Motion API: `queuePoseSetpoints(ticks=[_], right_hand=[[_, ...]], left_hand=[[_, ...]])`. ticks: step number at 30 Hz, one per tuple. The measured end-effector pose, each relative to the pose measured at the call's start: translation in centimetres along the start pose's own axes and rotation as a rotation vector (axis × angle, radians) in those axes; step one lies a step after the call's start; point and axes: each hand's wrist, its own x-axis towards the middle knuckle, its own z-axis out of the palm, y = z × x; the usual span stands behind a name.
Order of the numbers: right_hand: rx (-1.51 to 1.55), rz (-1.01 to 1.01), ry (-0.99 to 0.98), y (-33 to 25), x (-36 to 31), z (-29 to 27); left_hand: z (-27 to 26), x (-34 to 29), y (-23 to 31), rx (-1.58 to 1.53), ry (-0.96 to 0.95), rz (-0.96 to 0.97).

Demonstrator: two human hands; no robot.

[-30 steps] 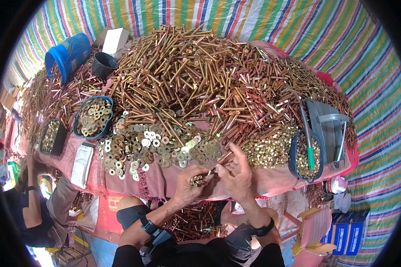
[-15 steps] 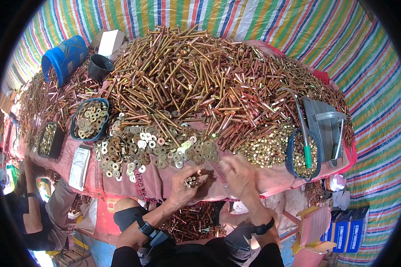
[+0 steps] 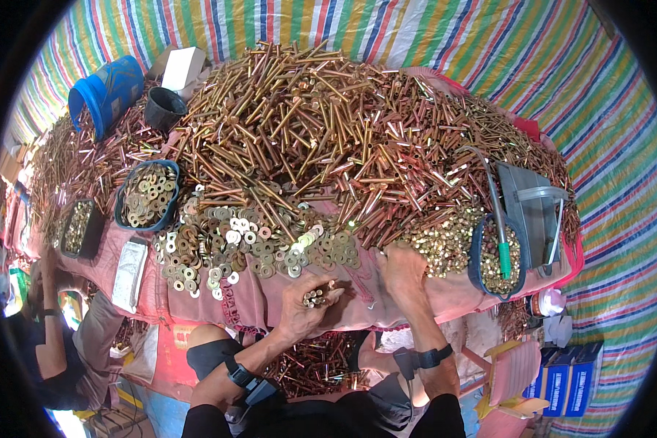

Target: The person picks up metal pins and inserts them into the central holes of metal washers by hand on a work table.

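Observation:
My left hand (image 3: 304,304) is closed around a small bundle of bolts (image 3: 315,298), their ends pointing up, just above the front edge of the pink cloth (image 3: 270,292). To its right, my right hand (image 3: 406,274) reaches down with curled fingers at the left edge of a heap of small brass-coloured nuts (image 3: 445,241). Whatever its fingertips pinch is hidden. Between and beyond my hands lie flat washers (image 3: 263,248) in a loose spread. Behind them rises a large pile of long brass-coloured bolts (image 3: 285,124).
At right stand a blue-rimmed tub of nuts (image 3: 476,274), a green-handled tool (image 3: 504,259) and a grey scoop (image 3: 525,197). At left are a tub of washers (image 3: 118,212), a black tray of nuts (image 3: 87,252), a blue bucket (image 3: 117,91) and another person's arm (image 3: 50,321).
My right hand has moved right and slightly forward, from beside the left hand to the edge of the nuts. My left hand stays in place with the bolts.

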Motion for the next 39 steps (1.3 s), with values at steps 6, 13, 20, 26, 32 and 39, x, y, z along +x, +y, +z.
queuePoseSetpoints(ticks=[6, 13, 20, 26, 32, 39], right_hand=[[0.891, 0.189, -0.153, -0.3, -1.0, 0.0], [1.870, 0.316, -0.519, -1.2, -2.2, -0.8], [1.855, 0.211, -0.547, -2.9, -3.2, -0.9], [1.465, -0.045, -0.429, -3.6, -3.7, -1.2], [1.131, -0.285, -0.273, -4.8, -3.6, -1.8], [0.961, -0.419, -0.148, -5.7, -3.6, -3.4]], left_hand=[[0.5, -0.2, -0.1, -0.124, 0.034, -0.086], [0.4, -0.4, 0.3, -0.123, 0.017, -0.092], [0.6, -0.6, 0.3, -0.328, 0.009, -0.121], [0.2, -0.3, 0.7, -0.207, -0.014, -0.042], [0.3, -0.5, 0.7, -0.173, 0.004, -0.011], [0.2, -0.8, 0.5, -0.195, -0.009, -0.045]])
